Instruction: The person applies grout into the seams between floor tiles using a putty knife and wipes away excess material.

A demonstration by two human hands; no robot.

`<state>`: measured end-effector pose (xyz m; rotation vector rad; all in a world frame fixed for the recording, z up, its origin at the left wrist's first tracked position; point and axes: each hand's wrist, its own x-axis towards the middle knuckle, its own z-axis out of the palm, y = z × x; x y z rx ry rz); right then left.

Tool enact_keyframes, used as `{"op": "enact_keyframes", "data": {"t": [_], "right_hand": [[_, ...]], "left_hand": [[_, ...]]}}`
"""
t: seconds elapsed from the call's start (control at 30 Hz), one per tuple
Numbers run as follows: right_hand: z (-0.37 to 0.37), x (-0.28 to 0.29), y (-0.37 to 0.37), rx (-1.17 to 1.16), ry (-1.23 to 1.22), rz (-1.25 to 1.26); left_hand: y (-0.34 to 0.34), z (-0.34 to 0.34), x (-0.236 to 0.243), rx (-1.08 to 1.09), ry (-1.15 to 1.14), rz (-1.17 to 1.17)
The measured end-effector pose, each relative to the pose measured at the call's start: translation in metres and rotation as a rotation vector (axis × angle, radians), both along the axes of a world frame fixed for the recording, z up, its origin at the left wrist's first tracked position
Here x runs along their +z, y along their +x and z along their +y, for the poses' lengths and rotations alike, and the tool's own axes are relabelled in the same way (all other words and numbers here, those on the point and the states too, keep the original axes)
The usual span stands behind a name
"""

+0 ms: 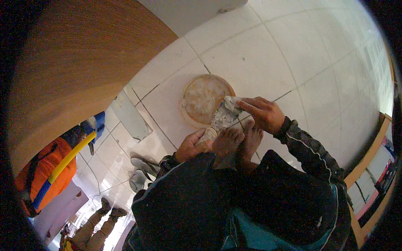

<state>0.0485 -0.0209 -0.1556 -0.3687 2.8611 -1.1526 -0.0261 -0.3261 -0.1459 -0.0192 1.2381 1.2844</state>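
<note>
My left hand (193, 145) is closed round the handle of a plaster-smeared putty knife (222, 119), its broad blade pointing up and to the right. My right hand (264, 113) pinches a white-smeared piece (231, 103) at the blade's far corner. Whether that piece is a second scraper or a lump of filler, I cannot tell. Just beyond both hands, a round, yellowish tub (187, 113) stands on the floor, whitish residue showing inside its rim. The blade overlaps the tub's near right edge. My bare feet (234, 140) are right below the knife.
White tiles (268, 54) cover the floor. A brown wooden panel (92, 46) rises at the left. Sandals (144, 165), a grey board (127, 115) and an orange bag (56, 167) lie lower left. Another person's legs (98, 226) show behind them. A wooden-edged shelf (368, 154) stands right.
</note>
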Motion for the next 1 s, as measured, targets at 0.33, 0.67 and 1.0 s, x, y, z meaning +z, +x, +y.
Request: {"op": "enact_keyframes", "data": {"t": [0.33,0.67,1.0], "right_hand": [[0.017,-0.009,0.01,-0.367,-0.302,-0.453],[0.025,0.009,-0.017,-0.44,-0.481,-0.479],[0.037,-0.049,-0.002,-0.431,0.368,-0.021]], "left_hand": [[-0.006,-0.011,-0.003,-0.066,-0.051,0.034],[0.001,-0.011,-0.021,0.015,-0.022,0.037],[0.017,-0.002,-0.068,0.153,-0.114,0.054]]}}
